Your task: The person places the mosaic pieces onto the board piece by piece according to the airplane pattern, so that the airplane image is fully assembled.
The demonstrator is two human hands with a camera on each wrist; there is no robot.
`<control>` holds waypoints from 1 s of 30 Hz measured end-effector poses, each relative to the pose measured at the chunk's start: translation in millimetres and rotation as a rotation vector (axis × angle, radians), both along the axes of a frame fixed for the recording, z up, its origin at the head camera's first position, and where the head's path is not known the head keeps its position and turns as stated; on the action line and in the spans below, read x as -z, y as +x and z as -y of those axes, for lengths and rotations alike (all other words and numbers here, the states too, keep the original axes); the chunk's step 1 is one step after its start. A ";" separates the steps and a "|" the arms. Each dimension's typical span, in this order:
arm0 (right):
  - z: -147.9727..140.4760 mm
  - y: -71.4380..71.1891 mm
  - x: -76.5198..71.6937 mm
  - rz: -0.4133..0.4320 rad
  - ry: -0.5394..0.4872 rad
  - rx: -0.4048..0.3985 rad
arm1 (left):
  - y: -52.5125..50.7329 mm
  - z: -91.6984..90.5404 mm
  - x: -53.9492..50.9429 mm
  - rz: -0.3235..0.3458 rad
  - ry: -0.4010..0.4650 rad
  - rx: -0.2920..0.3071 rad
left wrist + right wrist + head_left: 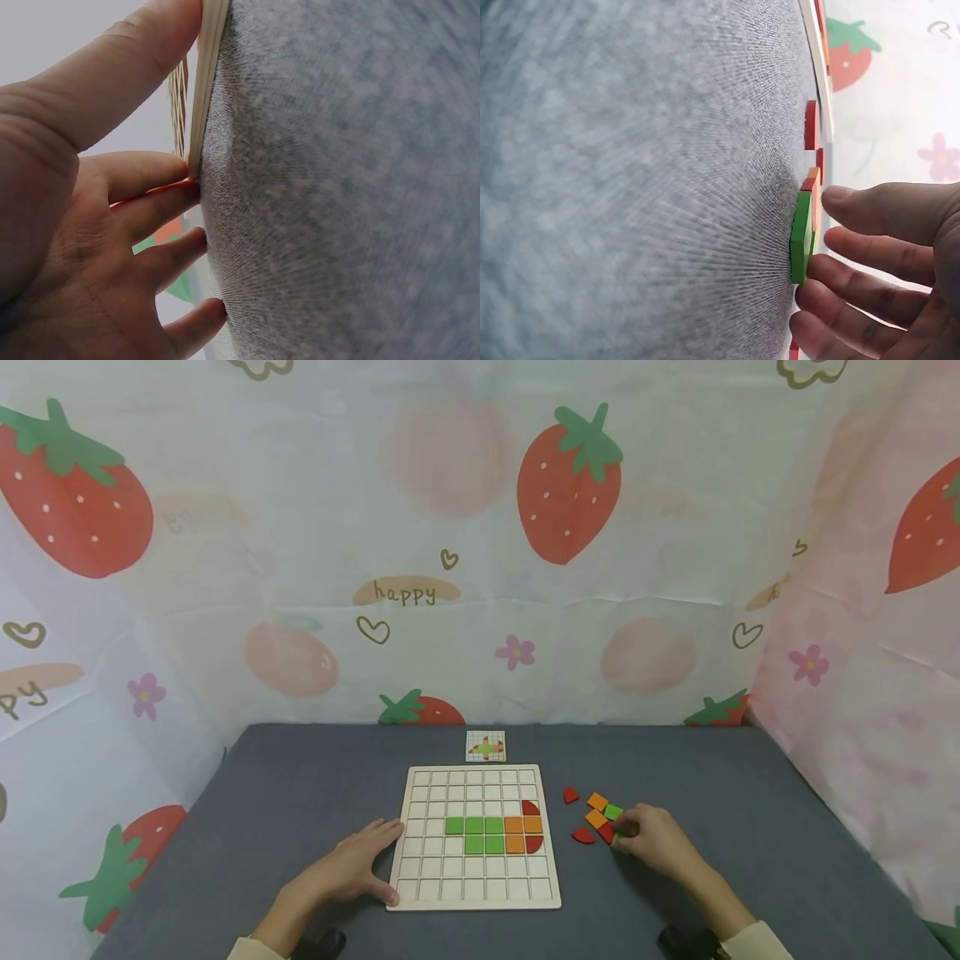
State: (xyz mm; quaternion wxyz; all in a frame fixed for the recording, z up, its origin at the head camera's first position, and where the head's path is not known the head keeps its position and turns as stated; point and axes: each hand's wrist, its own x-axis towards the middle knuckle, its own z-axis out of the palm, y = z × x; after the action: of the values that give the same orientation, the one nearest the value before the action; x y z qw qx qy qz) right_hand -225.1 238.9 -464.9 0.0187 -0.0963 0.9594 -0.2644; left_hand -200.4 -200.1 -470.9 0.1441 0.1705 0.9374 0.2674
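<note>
A wooden grid board (442, 868) lies on the dark cloth, with green, orange and red pieces in its right half. My left hand (348, 864) rests at the board's left edge, fingers spread; in the left wrist view the thumb and a finger of that hand (97, 225) touch the board's edge (204, 82). My right hand (660, 841) is at the loose pieces right of the board, fingers bent over them. In the right wrist view its fingertips are beside a green piece (800, 240); whether they touch it is unclear.
A small pattern card (486, 746) lies behind the board. Loose orange squares (597, 802) and red pieces (582, 836) lie between the board and my right hand. A strawberry-printed curtain (480, 527) stands behind and beside the table.
</note>
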 end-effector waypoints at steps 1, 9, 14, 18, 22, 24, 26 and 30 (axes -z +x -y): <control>0.2 -0.1 0.2 0.001 0.005 0.003 | 0.1 0.0 -0.4 0.001 -0.001 0.000; 2.3 -0.1 0.4 0.000 0.046 0.003 | 0.0 0.1 -2.9 0.008 0.004 -0.004; 2.6 -0.5 0.2 0.006 0.056 0.002 | 0.0 0.3 -3.6 0.001 0.009 0.000; 1.0 -0.9 1.4 0.005 0.049 -0.002 | 0.1 1.1 -2.6 0.001 0.014 0.008; -0.8 -0.1 1.2 0.011 0.018 -0.005 | 0.3 1.2 -2.0 0.002 0.016 0.012; -1.2 0.4 0.2 0.018 0.002 -0.003 | 0.6 1.2 -2.2 0.000 0.018 0.010; -1.2 0.8 -0.6 0.021 -0.013 -0.002 | 0.7 1.0 -2.1 -0.004 0.015 0.010; -0.3 1.4 -1.0 -0.002 -0.036 -0.019 | 0.5 0.9 -1.8 -0.004 0.009 0.012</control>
State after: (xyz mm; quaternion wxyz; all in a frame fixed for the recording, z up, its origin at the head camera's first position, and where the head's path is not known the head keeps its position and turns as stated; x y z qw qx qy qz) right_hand -223.8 239.2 -463.9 0.0187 -0.1062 0.9535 -0.2815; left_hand -199.9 -201.1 -469.0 0.1429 0.1771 0.9354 0.2705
